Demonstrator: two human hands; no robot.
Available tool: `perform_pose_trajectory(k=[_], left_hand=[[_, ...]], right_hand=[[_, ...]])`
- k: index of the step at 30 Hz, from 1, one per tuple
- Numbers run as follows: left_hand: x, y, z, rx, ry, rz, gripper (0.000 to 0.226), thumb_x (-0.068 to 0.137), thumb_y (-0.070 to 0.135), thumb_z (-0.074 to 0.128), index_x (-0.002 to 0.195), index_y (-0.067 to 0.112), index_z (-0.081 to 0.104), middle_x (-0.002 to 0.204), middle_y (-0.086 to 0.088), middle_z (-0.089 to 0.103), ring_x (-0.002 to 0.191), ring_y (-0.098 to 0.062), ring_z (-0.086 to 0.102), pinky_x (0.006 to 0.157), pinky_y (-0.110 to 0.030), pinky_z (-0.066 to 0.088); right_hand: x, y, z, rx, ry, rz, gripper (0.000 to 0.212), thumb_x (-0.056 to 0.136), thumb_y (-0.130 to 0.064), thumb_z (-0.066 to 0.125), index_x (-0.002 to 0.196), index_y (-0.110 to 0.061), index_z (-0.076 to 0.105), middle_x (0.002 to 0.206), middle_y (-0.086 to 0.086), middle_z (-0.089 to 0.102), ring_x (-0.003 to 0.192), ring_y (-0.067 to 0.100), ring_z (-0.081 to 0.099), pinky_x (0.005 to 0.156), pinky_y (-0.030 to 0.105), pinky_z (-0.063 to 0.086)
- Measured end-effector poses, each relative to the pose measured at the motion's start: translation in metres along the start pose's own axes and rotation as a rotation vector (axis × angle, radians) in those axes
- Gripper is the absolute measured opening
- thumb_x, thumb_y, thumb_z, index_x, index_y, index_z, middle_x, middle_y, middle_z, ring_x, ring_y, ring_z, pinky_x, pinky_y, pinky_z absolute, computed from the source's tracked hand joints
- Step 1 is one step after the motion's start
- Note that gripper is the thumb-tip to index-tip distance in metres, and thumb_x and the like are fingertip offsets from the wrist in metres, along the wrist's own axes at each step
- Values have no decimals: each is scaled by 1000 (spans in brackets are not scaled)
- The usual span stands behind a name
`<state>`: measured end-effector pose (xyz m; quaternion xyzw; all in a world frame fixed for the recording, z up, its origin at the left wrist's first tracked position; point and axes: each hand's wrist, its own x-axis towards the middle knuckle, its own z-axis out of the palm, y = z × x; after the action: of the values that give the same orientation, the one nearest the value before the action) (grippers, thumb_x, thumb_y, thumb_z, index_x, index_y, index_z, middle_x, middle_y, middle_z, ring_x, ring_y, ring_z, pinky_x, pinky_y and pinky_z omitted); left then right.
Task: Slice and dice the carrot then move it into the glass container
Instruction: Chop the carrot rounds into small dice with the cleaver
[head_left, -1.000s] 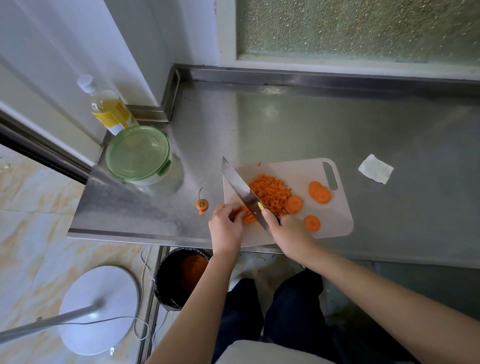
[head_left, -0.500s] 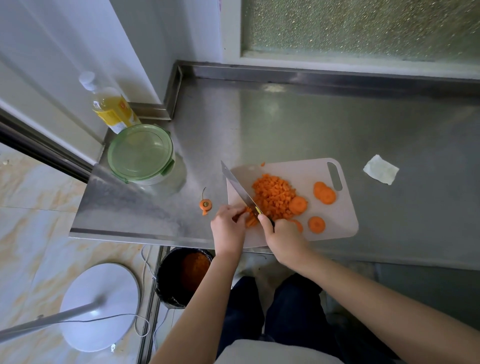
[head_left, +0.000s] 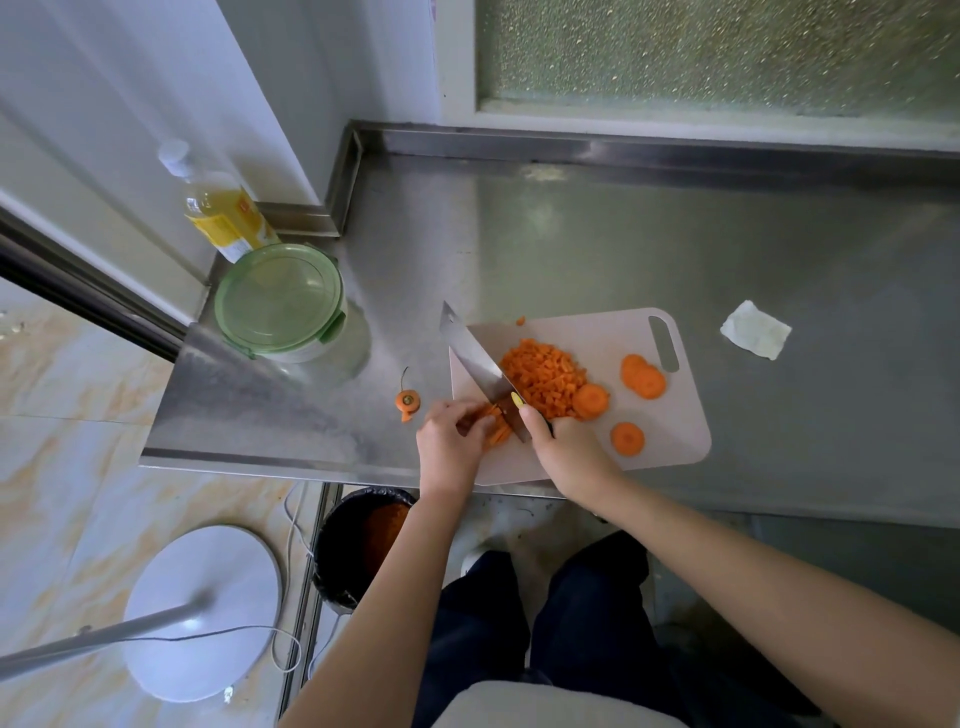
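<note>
The left hand (head_left: 451, 441) curls its fingers (head_left: 465, 413) onto carrot strips (head_left: 496, 425) near the surface's front edge, steadying them; the right hand (head_left: 566, 449) grips the knife (head_left: 475, 358) for dicing.

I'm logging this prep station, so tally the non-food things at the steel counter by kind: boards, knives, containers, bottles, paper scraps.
Cutting board: 1
Knife: 1
Lidded glass container: 1
Bottle: 1
Paper scrap: 1
Total: 5
</note>
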<state>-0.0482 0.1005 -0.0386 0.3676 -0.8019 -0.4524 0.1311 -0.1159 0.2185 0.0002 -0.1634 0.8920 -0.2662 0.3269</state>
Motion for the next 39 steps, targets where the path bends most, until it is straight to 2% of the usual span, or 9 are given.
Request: perform_pose_trajectory(k=[5, 12, 17, 20, 23, 27, 35, 37, 39], left_hand=[[-3, -1, -2, -4, 5, -13, 23, 80, 8, 72, 102, 7, 71, 91, 1, 60, 78, -10, 57, 71, 0, 37], [-5, 1, 0, -10, 41, -52, 20, 80, 4, 70, 99, 6, 71, 94, -7, 66, 82, -17, 63, 81, -20, 47], [-5, 2, 1, 5, 48, -88, 16, 80, 6, 70, 95, 8, 74, 93, -6, 68, 81, -13, 61, 75, -5, 36], [-5, 4, 1, 15, 55, -118, 14, 80, 7, 71, 93, 8, 75, 94, -6, 70, 84, -17, 63, 74, -6, 34], [-5, 4, 2, 12, 57, -134, 14, 80, 7, 71, 93, 7, 75, 94, -6, 70, 86, -18, 64, 73, -7, 35], [-5, 4, 2, 13, 56, -135, 14, 80, 6, 70, 94, 6, 75, 96, -6, 69, 84, -15, 62, 73, -7, 36], [-4, 7, 0, 6, 40, -139, 13, 81, 5, 70, 93, 5, 75, 95, -6, 69, 78, -8, 54, 67, 1, 34], [-3, 7, -1, 1, 33, -151, 12, 80, 5, 70, 91, 5, 75, 95, -6, 69, 78, -8, 55, 69, -3, 34], [-3, 8, -1, 3, 33, -147, 11, 79, 4, 70, 89, 5, 75, 92, -6, 68, 77, -8, 54, 67, -2, 34]], right_hand=[[-8, -1, -5, 76, 50, -69, 60, 101, -44, 27, 51, -14, 40, 53, 2, 44, 62, 22, 48, 53, 30, 29], [-15, 1, -6, 127, 41, -74, 59, 101, -44, 31, 50, -15, 37, 51, 0, 39, 53, 17, 40, 50, 27, 25], [-16, 5, -3, 92, 15, -66, 60, 101, -45, 30, 49, -15, 37, 51, 2, 40, 59, 22, 44, 52, 28, 27], [-15, 5, -2, 54, 24, -49, 59, 100, -46, 31, 53, -13, 41, 57, 6, 47, 67, 26, 49, 53, 30, 28], [-13, 4, 1, 4, 53, -37, 59, 99, -49, 30, 60, -9, 47, 70, 14, 55, 79, 31, 58, 63, 27, 33], [-11, 2, 2, -13, 39, -37, 59, 99, -51, 29, 55, -13, 41, 67, 13, 53, 74, 29, 56, 64, 29, 34], [-9, -5, 3, -84, 1, 7, 59, 99, -52, 25, 61, -11, 43, 66, 9, 51, 73, 25, 52, 64, 28, 36], [-8, -7, 4, -91, -2, 3, 60, 100, -51, 25, 62, -9, 46, 63, 6, 49, 74, 26, 53, 64, 27, 35], [-7, -9, 6, -102, 9, -1, 62, 100, -49, 26, 71, -4, 56, 70, 11, 57, 78, 28, 57, 64, 26, 34]])
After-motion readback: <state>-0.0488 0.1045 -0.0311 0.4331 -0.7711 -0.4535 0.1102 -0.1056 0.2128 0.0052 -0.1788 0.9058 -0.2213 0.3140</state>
